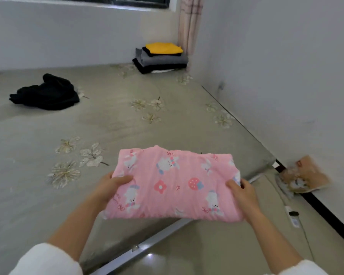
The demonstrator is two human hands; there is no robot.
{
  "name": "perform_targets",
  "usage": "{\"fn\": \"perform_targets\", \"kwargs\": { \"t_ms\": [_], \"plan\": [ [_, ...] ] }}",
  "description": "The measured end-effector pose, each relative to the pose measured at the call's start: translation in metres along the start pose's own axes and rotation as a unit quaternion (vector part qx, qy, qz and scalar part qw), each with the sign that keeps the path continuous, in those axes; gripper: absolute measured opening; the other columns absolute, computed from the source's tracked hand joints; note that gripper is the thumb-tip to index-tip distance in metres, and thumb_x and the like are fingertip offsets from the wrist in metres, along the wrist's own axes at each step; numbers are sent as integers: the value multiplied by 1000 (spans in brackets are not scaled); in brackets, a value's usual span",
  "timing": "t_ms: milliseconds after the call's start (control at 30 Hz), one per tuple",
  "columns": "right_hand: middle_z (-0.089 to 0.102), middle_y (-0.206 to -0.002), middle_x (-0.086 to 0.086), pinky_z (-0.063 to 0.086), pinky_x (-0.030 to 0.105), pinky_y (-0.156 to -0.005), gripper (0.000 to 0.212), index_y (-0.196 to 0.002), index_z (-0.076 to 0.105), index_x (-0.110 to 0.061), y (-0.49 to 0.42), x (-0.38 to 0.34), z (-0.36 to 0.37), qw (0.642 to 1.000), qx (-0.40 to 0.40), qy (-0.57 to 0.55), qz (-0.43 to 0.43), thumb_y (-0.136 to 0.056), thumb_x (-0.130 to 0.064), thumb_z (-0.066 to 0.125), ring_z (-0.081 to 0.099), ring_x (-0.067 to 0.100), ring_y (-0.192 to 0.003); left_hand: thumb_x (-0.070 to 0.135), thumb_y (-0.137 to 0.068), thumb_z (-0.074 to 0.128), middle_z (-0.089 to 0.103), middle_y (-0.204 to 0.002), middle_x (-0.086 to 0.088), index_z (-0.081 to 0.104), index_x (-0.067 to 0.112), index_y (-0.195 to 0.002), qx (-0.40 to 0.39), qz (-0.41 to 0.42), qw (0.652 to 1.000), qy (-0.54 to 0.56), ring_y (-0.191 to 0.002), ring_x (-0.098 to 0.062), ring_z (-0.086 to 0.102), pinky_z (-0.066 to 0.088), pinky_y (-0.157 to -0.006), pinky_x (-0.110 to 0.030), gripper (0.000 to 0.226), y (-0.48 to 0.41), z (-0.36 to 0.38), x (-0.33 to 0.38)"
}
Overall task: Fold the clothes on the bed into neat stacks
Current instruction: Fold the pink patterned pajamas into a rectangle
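Fingers [123, 179] of the left hand [109, 188] are curling round the left edge of the folded pink garment [173, 183], thumb on top and the rest hidden beneath. The right hand [244, 193] is gripping the right edge the same way. Both hands are holding the garment flat over the near right edge of the bed [107, 126]; whether it is touching the bed is unclear. Far off, in the bed's far right corner against the wall [286, 76], a folded stack [161, 60] is sitting with a yellow piece [164, 48] on top, just beside a curtain [189, 22]. A crumpled black garment [46, 93] is lying on the far left of the bed, well apart from the stack. On the floor [207, 247] to the right, a brown bag [306, 175] is leaning by the wall, with a power strip [290, 212] nearer.
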State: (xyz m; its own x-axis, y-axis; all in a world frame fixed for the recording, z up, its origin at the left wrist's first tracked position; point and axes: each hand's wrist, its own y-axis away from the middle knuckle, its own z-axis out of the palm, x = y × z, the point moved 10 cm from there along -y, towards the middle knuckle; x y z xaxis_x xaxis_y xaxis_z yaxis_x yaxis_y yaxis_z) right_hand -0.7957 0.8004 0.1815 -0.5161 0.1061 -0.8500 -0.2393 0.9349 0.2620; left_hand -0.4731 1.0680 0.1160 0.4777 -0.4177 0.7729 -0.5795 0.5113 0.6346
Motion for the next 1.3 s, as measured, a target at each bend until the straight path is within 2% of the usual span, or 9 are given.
{"fn": "perform_targets", "kwargs": {
  "t_ms": [100, 267, 433, 533, 667, 867, 1067, 1200, 1300],
  "plan": [
    [65, -83, 7, 41, 30, -57, 11, -87, 63, -4, -12, 17, -67, 1000, 18, 5, -8, -84, -14, 67, 57, 20, -73, 4, -78, 72, 72, -88, -18, 59, 7, -112, -33, 27, 999, -9, -67, -30, 70, 56, -54, -35, 37, 10, 64, 15],
    [66, -86, 4, 44, 29, -60, 6, -88, 65, -9, -31, 42, -148, 999, 49, -6, -13, -85, -14, 67, 59, 17, -77, 2, -76, 73, 70, -101, -17, 56, 11, -119, -96, 53, 993, -47, -81, -33, 70, 57, -63, -38, 47, 8, 161, 42],
    [65, -89, 4, 45, 30, -67, 9, -92, 64, -11, -65, 63, -204, 997, 81, -10, -14, -86, -15, 67, 58, 14, -77, -2, -63, 78, 70, -99, -14, 57, 18, -120, -138, 83, 985, -56, -74, -30, 70, 58, -58, -36, 64, -3, 251, 79],
    [63, -87, 4, 45, 32, -68, 13, -94, 62, -11, -96, 72, -232, 996, 94, -6, -4, -87, -20, 67, 58, 18, -77, 8, -52, 77, 71, -100, -12, 59, 20, -116, -155, 103, 979, -77, -73, -27, 70, 57, -57, -32, 68, -23, 302, 105],
    [65, -92, -1, 44, 26, -62, 14, -100, 62, -17, -159, 69, -271, 993, 115, -9, -8, -87, -22, 67, 60, 16, -82, -3, -65, 78, 69, -97, -8, 58, 22, -113, -176, 126, 972, -90, -64, -16, 70, 54, -50, -24, 58, -60, 377, 144],
    [68, -94, -1, 53, 40, -81, 14, -97, 64, -22, -266, 72, -329, 987, 157, -26, 27, -84, -26, 70, 64, 22, -89, 20, -51, 76, 67, -109, -10, 57, 19, -119, -179, 164, 960, -139, -87, -26, 67, 53, -69, -32, 71, -129, 493, 205],
    [66, -96, 1, 45, 29, -71, 18, -104, 62, -20, -349, 74, -386, 983, 177, -25, 47, -87, -23, 68, 62, 20, -88, 13, -65, 82, 65, -112, -7, 55, 22, -128, -180, 182, 948, -188, -90, -24, 65, 52, -71, -33, 69, -181, 604, 243],
    [64, -99, -1, 48, 32, -79, 20, -105, 60, -20, -415, 70, -429, 984, 176, -9, 38, -87, -24, 67, 60, 18, -89, 11, -66, 82, 66, -113, -10, 55, 18, -127, -161, 187, 949, -199, -93, -30, 66, 54, -84, -48, 67, -222, 670, 257],
    [62, -84, -4, 42, 23, -65, 14, -97, 62, -12, -477, 64, -463, 985, 170, 1, 26, -87, -20, 67, 57, 11, -74, 12, -67, 82, 67, -106, -6, 56, 18, -124, -145, 195, 951, -193, -86, -25, 66, 55, -79, -42, 62, -246, 721, 270]
  ]
}}
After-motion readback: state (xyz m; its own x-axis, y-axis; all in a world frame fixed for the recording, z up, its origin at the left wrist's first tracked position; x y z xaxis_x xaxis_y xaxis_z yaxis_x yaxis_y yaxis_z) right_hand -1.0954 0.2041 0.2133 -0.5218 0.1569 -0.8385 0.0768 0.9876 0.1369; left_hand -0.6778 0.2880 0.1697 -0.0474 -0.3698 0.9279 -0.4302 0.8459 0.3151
